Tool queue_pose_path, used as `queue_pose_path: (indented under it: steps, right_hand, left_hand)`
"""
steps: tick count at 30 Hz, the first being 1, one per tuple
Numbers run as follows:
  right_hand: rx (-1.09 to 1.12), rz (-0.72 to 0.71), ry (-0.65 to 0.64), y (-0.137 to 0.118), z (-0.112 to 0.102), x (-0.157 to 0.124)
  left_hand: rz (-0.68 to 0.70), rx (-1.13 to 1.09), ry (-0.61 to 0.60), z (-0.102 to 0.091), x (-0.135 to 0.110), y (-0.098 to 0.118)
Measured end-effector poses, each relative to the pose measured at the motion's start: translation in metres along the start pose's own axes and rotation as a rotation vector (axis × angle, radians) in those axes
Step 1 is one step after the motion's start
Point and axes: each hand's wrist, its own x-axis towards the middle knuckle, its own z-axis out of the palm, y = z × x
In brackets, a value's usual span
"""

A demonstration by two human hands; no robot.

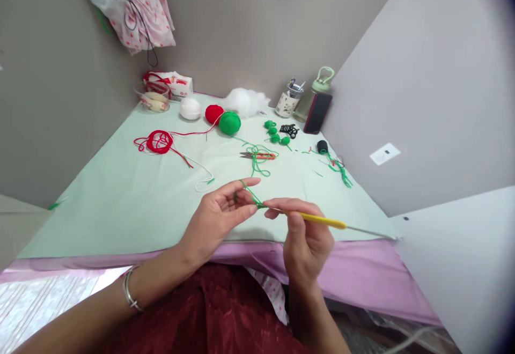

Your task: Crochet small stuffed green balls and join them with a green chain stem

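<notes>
Pinching small green yarn stitchwork (260, 206) in left grip (215, 212), seemingly for steadiness; pinching slim yellow-handled metal hook (324, 219) in right grip (308, 238).

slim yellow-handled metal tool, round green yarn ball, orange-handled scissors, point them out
Slim yellow-handled metal tool (323, 220): head view, on the yellow handle.
Round green yarn ball (229, 123): head view, visible middle.
Orange-handled scissors (266, 156): head view, on the orange handle.

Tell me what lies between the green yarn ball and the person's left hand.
In the head view, loose loops of green yarn lie between the green yarn ball and the left hand, crossing over the orange-handled scissors.
</notes>
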Motion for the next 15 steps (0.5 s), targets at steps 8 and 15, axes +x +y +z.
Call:
queue_pose_path:
  steps: [8, 15]
  right_hand:
    - [-0.203, -0.292, -0.135, 0.010, 0.000, -0.009]
    - [-0.441, -0.485, -0.093, 0.015, 0.001, -0.010]
  left_hand:
    - [0.036, 0.110, 0.041, 0.002, -0.001, 0.002]
    - [0.031, 0.092, 0.042, 0.003, 0.002, 0.002]
